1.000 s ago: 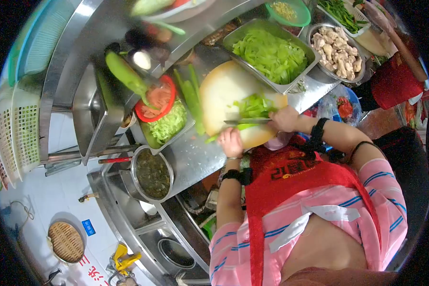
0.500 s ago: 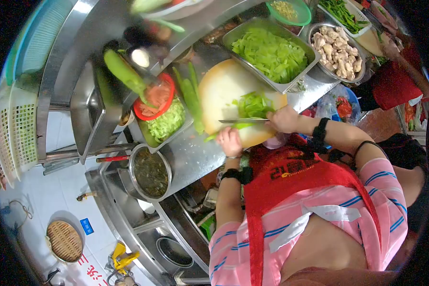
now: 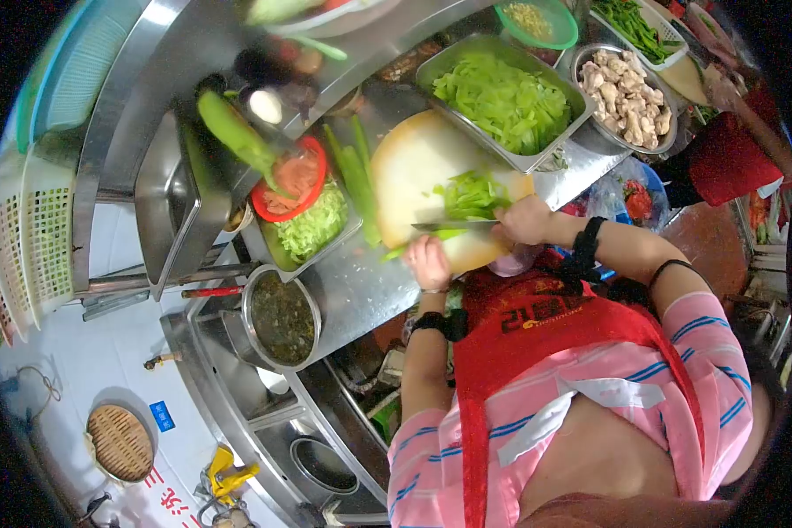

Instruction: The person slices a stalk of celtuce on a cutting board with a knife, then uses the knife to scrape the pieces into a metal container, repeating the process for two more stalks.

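Note:
My right hand (image 3: 523,220) is closed round the handle of a kitchen knife (image 3: 444,226), with its blade pointing left across a round cutting board (image 3: 405,167). Under and beside the blade lies a long green pepper (image 3: 394,253), its left end held under the bent fingers of my left hand (image 3: 429,263). Sliced green pepper (image 3: 473,194) is heaped on the board just beyond the knife. More whole green peppers (image 3: 354,176) rest on the counter left of the board. The knife's handle is mostly hidden by my right hand.
Behind the board stands a steel tray (image 3: 546,163) of cut greens, beside a bowl (image 3: 673,139) of pale meat pieces. Left are a red bowl (image 3: 312,144), a tray of shredded greens and a steel pot (image 3: 246,330). Another person's red garment (image 3: 739,154) shows at right.
The knife blade has turned slightly and looks darker. Both hands stay at nearly the same place on the board. Dark clothing of another person at right has shifted partly out of sight.

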The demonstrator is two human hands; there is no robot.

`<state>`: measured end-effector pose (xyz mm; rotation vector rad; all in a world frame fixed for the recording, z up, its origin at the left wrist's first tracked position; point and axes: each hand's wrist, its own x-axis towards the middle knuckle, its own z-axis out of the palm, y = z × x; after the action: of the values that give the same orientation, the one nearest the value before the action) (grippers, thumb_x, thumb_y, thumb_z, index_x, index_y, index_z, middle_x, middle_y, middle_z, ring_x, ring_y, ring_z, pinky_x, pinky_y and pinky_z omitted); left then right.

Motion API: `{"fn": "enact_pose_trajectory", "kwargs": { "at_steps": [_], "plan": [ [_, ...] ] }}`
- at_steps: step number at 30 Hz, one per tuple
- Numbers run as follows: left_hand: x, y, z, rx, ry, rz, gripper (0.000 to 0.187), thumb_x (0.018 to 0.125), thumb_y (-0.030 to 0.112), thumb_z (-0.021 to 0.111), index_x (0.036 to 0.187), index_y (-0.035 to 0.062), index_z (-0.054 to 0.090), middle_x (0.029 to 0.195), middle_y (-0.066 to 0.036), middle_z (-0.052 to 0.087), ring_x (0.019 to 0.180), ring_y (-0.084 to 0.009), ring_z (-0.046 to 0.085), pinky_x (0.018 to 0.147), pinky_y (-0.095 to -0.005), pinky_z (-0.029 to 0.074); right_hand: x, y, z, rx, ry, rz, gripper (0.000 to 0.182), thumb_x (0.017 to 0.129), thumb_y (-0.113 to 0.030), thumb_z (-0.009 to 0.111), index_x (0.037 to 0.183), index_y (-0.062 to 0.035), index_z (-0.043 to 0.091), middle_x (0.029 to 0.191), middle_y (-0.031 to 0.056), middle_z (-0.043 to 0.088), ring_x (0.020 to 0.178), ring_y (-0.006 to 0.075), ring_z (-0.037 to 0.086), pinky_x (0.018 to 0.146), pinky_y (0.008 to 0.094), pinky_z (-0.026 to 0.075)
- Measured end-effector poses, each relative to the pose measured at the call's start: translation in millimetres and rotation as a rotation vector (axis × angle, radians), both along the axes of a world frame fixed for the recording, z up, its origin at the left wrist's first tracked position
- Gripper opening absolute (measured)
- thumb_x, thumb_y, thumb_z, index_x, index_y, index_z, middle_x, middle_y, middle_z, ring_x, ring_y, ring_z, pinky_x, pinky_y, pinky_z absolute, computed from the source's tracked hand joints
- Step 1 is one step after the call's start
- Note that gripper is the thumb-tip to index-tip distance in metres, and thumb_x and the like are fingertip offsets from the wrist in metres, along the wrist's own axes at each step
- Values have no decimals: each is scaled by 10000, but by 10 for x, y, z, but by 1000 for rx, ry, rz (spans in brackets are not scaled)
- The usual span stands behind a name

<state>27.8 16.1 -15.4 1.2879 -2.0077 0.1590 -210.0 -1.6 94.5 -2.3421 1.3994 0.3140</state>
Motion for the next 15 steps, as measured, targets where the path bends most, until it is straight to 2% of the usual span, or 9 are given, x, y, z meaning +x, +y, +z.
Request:
{"fn": "enact_pose_trajectory", "kwargs": {
  "at_steps": [2, 4, 8, 13, 15],
  "plan": [
    [-27, -15, 11, -12, 19, -1, 128, 748, 78, 569, 872, 69, 540, 950, -103, 508, 895, -291, 481, 798, -404, 349, -15, 4, 84, 36, 23, -9, 310, 863, -330, 431, 912, -41, 531, 700, 150, 617, 687, 315, 624, 590, 430, 484],
    [-22, -7, -39, 0, 17, 11, 127, 749, 75, 570, 872, 69, 538, 948, -102, 508, 896, -293, 482, 801, -404, 347, -28, 54, 47, -48, -48, 1, 312, 859, -341, 433, 901, -52, 543, 707, 147, 619, 676, 310, 623, 566, 433, 483],
    [-14, -23, -41, 9, 31, 2, 128, 754, 82, 570, 876, 70, 534, 953, -101, 509, 905, -297, 478, 812, -407, 337, 14, -8, -263, -80, -27, -9, 326, 861, -362, 428, 892, -62, 553, 695, 138, 619, 651, 305, 623, 543, 433, 480],
    [-27, -5, -26, 8, 34, 15, 131, 762, 95, 574, 884, 70, 532, 969, -104, 512, 911, -300, 477, 810, -414, 338, 9, 63, 23, -87, -30, 8, 330, 860, -361, 429, 875, -57, 558, 648, 115, 612, 613, 305, 618, 525, 421, 477],
    [-30, 24, -26, 23, 26, 26, 132, 762, 98, 578, 882, 70, 531, 975, -105, 512, 913, -299, 477, 810, -417, 339, 66, 89, -244, -105, -47, 6, 336, 855, -366, 435, 870, -54, 558, 643, 118, 610, 601, 306, 613, 517, 423, 474]
  ]
}}
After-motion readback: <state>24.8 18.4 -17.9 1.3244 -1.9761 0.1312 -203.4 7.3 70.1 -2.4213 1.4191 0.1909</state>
